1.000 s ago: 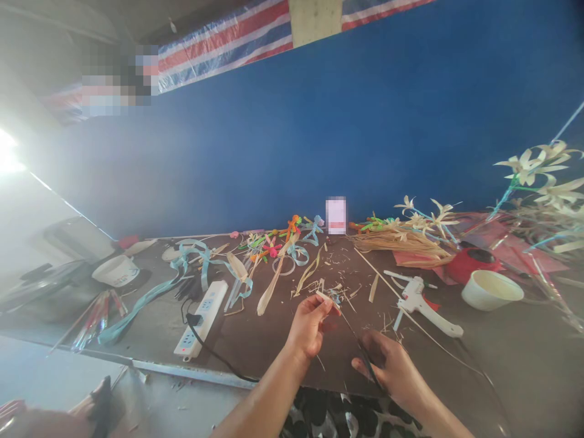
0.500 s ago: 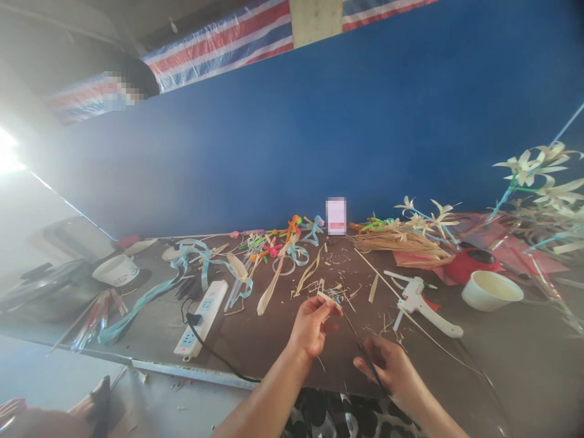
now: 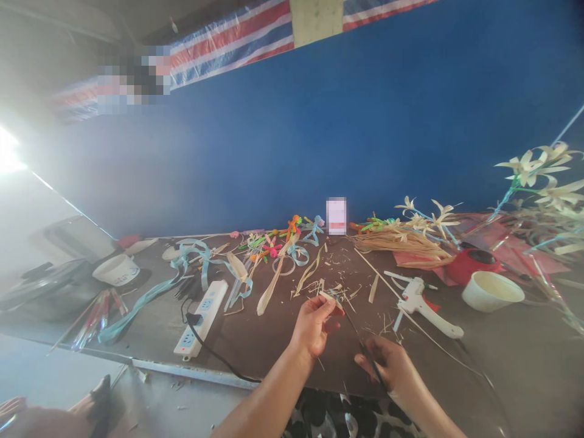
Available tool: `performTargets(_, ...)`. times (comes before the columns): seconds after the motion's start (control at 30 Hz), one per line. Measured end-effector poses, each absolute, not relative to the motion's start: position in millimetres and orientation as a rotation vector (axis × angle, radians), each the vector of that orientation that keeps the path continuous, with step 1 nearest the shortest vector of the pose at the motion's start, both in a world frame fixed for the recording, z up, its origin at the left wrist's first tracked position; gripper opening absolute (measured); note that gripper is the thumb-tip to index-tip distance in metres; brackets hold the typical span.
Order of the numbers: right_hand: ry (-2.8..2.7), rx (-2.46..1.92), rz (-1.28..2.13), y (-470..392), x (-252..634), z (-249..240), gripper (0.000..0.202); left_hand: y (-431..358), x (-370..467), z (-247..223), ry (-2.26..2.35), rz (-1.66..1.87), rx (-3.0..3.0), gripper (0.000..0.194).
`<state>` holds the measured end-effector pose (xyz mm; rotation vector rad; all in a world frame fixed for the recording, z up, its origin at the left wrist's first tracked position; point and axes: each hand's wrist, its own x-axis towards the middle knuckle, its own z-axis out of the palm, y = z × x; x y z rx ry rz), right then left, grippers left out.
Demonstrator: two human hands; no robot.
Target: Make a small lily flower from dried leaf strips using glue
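1. Centrally, the left hand pinches a pale strip between thumb and finger, above a brown tabletop.
2. The right hand curls around a dark thin rod, which slants up toward the left fingers.
3. Right of them lie a white glue gun and cream tub.
4. Left sits a white power strip, its black cord plugged in.

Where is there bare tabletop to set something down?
Bare: between the power strip and the left hand, beyond the black cord; also right of the glue gun, nearer than the cream cup. Crowded: the back, with colorful figures and the straw bundle, and the scraps beyond the left hand.
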<state>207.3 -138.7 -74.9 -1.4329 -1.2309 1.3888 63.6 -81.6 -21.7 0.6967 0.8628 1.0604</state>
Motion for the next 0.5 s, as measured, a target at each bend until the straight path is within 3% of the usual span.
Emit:
performTargets(0.2, -1.082, -1.234, 1.544, -144, 212, -58, 0.033, -81, 62, -24, 0.848, 1.096, 0.750, 0.017)
performTargets(0.5, -0.315, -0.687, 1.880, -131, 201, -29, 0.007, -88, 66, -14, 0.789, 1.127, 0.959, 0.016)
